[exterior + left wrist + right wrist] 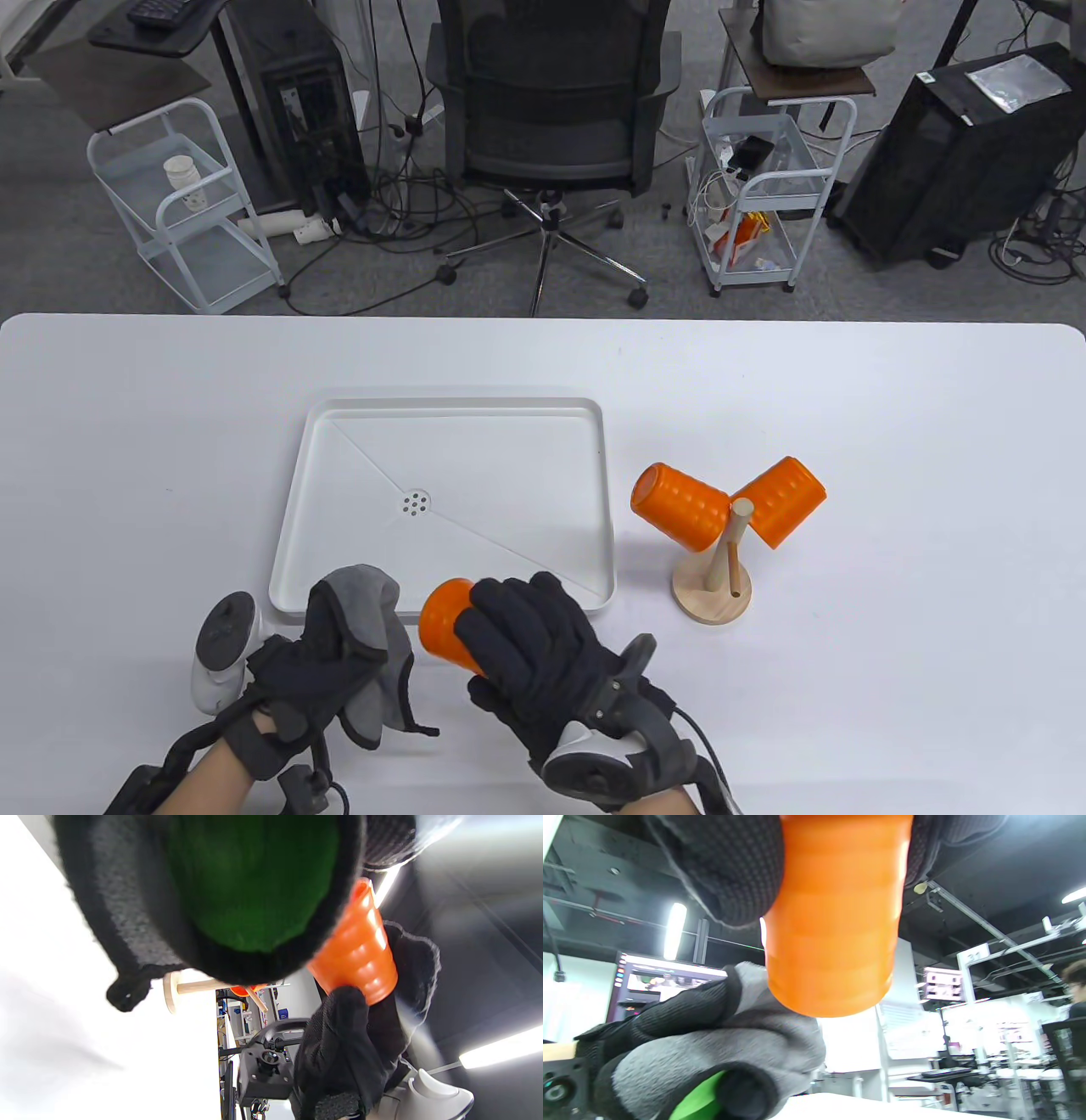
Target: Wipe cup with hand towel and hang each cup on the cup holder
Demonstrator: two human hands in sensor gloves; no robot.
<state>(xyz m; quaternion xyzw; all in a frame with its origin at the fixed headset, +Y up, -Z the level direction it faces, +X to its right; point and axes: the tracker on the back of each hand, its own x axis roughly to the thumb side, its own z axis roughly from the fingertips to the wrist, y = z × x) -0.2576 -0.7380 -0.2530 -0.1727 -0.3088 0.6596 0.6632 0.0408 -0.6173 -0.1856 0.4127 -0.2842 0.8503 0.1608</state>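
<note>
My right hand (pixel 517 645) grips an orange ribbed cup (pixel 441 624) near the table's front, its base pointing left; the cup fills the top of the right wrist view (pixel 835 933) and shows in the left wrist view (pixel 360 950). My left hand (pixel 327 649) holds a grey hand towel (pixel 373 645) bunched in its fingers, just left of the cup (pixel 746 1043). To the right stands a wooden cup holder (pixel 717 586) with two orange cups hung on its pegs, one to the left (pixel 679 507) and one to the right (pixel 785 501).
A white drain tray (pixel 314 475) with nothing in it lies just behind my hands. An office chair (pixel 551 127), two white carts and computer towers stand on the floor past the table's far edge.
</note>
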